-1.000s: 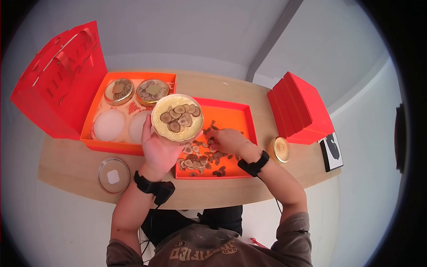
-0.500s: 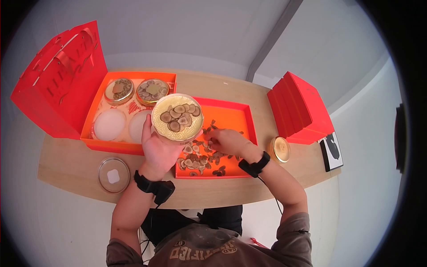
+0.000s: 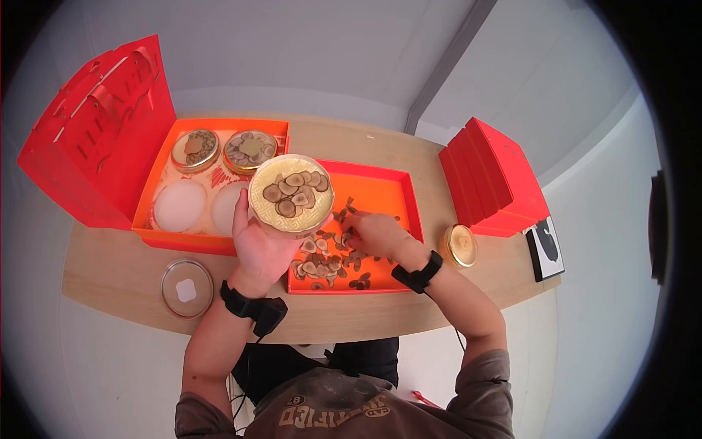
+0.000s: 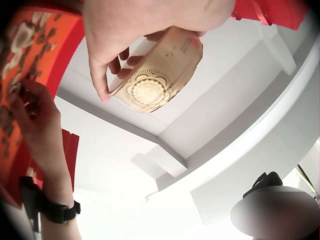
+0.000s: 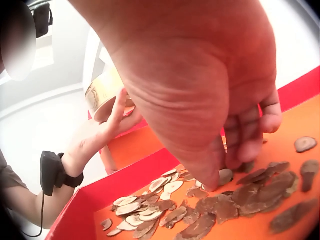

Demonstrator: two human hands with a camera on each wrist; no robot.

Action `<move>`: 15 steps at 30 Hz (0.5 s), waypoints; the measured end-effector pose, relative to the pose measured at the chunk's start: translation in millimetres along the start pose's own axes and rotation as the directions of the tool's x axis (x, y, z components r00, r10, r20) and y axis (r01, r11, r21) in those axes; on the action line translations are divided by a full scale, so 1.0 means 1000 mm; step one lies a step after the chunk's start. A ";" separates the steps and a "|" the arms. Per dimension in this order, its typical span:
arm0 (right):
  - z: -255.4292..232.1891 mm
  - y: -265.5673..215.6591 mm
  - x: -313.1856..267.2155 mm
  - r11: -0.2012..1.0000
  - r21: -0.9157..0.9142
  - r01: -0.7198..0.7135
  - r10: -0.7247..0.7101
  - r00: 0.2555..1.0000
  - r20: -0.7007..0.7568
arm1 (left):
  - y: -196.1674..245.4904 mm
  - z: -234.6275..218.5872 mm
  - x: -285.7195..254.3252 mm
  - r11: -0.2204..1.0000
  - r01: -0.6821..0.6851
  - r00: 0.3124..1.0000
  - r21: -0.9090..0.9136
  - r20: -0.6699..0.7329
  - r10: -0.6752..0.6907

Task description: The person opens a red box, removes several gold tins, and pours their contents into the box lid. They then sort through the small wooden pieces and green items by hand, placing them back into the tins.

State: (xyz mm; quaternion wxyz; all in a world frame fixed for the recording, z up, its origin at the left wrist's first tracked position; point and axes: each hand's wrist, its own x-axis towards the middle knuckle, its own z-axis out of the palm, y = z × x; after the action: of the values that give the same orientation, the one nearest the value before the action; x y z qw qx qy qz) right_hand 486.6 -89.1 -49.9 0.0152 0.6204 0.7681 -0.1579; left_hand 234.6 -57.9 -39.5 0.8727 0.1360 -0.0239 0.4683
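My left hand (image 3: 262, 249) holds up a round clear tub (image 3: 257, 208), fingers and thumb spread around its side. Gold-patterned lining shows inside it, with several brown-rimmed dried slices (image 3: 296, 192) on top. A gold medallion is printed on the tub's wall (image 4: 150, 90) in the left wrist view. To the right, my right hand (image 3: 380, 235) reaches down into a shallow orange tray (image 3: 380, 186) with red walls. Its thumb and fingertips pinch a dried slice (image 5: 225, 176) among many loose slices (image 3: 318, 269) scattered there.
At the left, an orange box (image 3: 164, 175) holds two filled round tubs (image 3: 251, 150) and white round pads (image 3: 180, 205); a red bag (image 3: 110, 139) stands behind. A round lid (image 3: 187, 289) lies front left. Right are a gold-topped tub (image 3: 461, 245), red boxes (image 3: 490, 179) and a black-and-white box (image 3: 546, 249).
Almost nothing differs. The right hand stays low over the slices with only slight finger and wrist motion, and the left hand keeps the tub in place.
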 end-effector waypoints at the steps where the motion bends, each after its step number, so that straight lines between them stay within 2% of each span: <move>1: 0.000 0.000 0.000 1.000 0.000 0.000 0.000 1.000 0.000 | 0.000 0.000 0.000 1.000 -0.002 1.000 0.005 -0.005 0.002; 7: -0.001 -0.003 0.000 0.999 0.038 -0.010 0.009 1.000 0.005 | 0.000 0.000 0.000 1.000 0.006 1.000 -0.010 0.009 -0.006; 10: -0.002 -0.004 0.000 0.998 0.060 0.000 0.003 0.999 -0.048 | 0.000 0.000 0.000 1.000 -0.003 1.000 0.010 -0.004 0.003; 13: -0.004 -0.001 -0.001 0.993 0.091 0.074 -0.068 0.996 -0.059 | 0.000 0.000 0.000 1.000 -0.003 1.000 0.017 -0.010 0.004; 15: -0.005 -0.001 0.000 0.987 0.159 0.038 -0.040 0.999 0.009 | 0.001 0.000 0.000 1.000 -0.002 1.000 0.020 -0.003 0.002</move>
State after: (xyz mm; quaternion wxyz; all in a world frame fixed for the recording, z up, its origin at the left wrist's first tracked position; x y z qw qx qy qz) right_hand 486.9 -88.4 -44.8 -0.0325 0.6036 0.7648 -0.2227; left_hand 234.0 -57.8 -39.5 0.8710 0.1440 -0.0181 0.4694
